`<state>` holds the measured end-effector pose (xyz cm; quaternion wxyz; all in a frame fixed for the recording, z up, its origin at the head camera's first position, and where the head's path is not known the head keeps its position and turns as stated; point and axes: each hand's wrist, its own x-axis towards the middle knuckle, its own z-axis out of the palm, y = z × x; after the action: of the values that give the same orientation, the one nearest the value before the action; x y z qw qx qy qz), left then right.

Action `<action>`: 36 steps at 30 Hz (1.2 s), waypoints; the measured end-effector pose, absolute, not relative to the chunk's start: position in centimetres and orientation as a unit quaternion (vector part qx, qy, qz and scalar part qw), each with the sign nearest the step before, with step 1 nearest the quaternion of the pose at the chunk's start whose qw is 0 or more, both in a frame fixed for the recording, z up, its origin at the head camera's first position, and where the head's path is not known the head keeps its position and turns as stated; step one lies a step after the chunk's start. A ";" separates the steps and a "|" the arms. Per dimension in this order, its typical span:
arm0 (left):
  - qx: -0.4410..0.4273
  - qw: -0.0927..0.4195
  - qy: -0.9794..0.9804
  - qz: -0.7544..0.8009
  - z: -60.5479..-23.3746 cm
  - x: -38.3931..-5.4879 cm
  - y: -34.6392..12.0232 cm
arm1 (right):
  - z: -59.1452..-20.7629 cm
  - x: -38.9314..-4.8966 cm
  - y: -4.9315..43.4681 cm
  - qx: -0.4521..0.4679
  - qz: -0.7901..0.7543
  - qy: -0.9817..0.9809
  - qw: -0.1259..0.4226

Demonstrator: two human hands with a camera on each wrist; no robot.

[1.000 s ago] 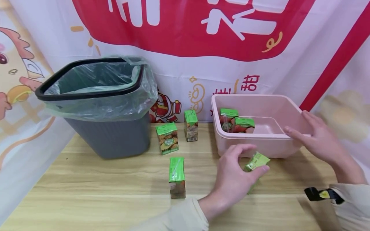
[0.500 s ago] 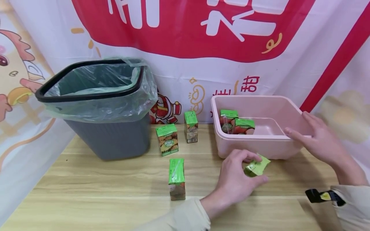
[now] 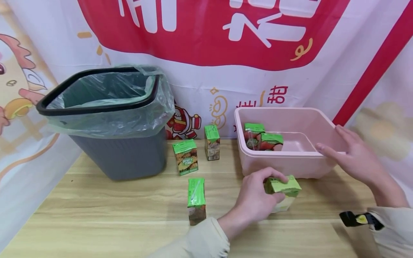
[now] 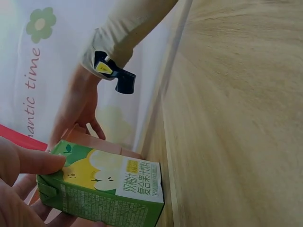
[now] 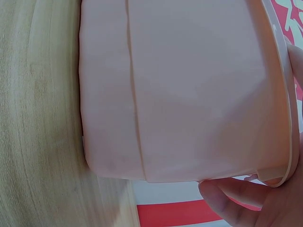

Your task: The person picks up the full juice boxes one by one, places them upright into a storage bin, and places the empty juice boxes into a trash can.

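In the head view my left hand [image 3: 253, 197] holds a light green juice box [image 3: 288, 185] on the wooden table, in front of the pink plastic bin [image 3: 303, 165]. The left wrist view shows the thumb on the face of this juice box [image 4: 102, 177], which has yellow and pale fruit printed on it; the other fingers are partly hidden behind it. My right hand [image 3: 358, 154] grips the bin's right end, thumb over the rim and fingers along the outside. Inside the bin, at its left, two green-topped juice boxes [image 3: 271, 140] lean together.
To the left, a grey trash can [image 3: 122, 157] with a black rim has a clear bag hanging over it. Three green-topped juice boxes stand between can and bin: one near the can [image 3: 186, 159], one at the back [image 3: 212, 143], one in front [image 3: 196, 200]. A printed cloth [image 3: 200, 82] hangs behind.
The juice box at my left hand has turned, showing more of its side. My left fingers have closed in on it and the hand has shifted slightly left. My right hand stays on the bin.
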<state>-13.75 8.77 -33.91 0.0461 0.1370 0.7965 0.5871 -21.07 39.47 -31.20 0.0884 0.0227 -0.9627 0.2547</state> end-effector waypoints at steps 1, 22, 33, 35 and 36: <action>0.135 0.045 0.796 0.589 -34.0 -13.8 8.8 | -31.2 -21.1 39.4 0.023 0.254 -0.963 0.087; 0.108 0.021 0.798 0.592 -34.4 -13.8 8.7 | -31.3 -21.1 39.3 0.030 0.259 -0.962 0.078; 0.120 0.022 0.792 0.598 -32.3 -13.7 8.4 | -31.2 -21.1 39.5 0.022 0.269 -0.961 0.068; 0.125 0.022 0.788 0.603 -31.5 -13.8 8.3 | -31.2 -21.0 39.6 0.022 0.268 -0.961 0.069; 0.128 0.021 0.785 0.605 -31.1 -13.9 8.2 | -31.3 -21.0 39.6 0.022 0.267 -0.961 0.069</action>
<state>-13.89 8.15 -31.12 0.0212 0.1279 0.7852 0.6055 -21.04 39.60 -31.25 0.0692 0.0217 -0.9611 0.2665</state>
